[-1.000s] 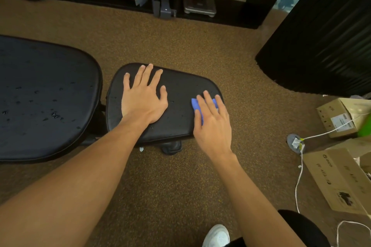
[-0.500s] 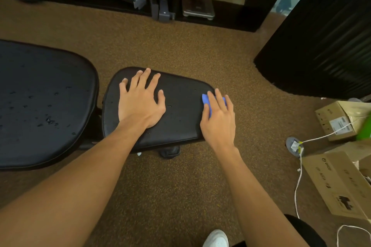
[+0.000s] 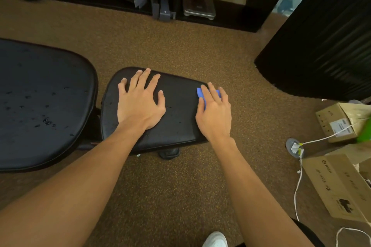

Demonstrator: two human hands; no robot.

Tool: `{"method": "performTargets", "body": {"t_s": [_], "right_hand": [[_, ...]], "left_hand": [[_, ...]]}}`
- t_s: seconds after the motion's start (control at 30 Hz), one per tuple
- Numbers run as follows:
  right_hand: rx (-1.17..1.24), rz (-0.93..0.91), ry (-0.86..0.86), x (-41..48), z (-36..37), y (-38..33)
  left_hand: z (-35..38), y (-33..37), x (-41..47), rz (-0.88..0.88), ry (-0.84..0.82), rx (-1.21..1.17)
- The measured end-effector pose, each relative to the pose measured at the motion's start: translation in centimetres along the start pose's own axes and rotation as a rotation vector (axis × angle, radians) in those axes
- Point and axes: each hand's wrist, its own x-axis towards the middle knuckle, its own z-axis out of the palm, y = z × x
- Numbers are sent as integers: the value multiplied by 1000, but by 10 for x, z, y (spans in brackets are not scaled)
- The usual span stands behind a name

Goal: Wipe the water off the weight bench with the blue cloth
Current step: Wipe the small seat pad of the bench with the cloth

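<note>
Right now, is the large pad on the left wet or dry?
Wet: scattered drops shine on the large pad, which is not yet wiped.

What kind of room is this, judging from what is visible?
Probably a home workout or storage room: a black weight bench on brown carpet, cardboard boxes at the right, and what looks like a scale at the back.

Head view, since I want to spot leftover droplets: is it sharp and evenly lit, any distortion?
Head view: sharp at centre; droplets glint on the large bench pad; the small bench pad reads dark, its specks faint; wide-angle bending curves the edges; cardboard box at right looks soft.
</note>
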Motion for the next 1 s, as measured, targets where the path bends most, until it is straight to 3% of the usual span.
{"method": "performTargets", "body": {"t_s": [0.13, 0.3, 0.43, 0.6, 0.8, 1.0], "right_hand": [[-10, -216, -39, -24, -7, 9], [69, -159, 7, -33, -16, 12], [93, -226, 76, -47, -13, 20], [151, -24, 53, -17, -10, 14], [67, -250, 31, -33, -12, 14], [49, -24, 75, -1, -1, 6]], "left_hand": [[0, 0, 0, 2, 11, -10], [0, 1, 1, -4, 13, -6], [0, 0, 1, -5, 15, -4], [0, 1, 0, -4, 19, -5], [0, 0, 1, -7, 21, -11], [-1, 1, 1, -6, 30, -11]]}}
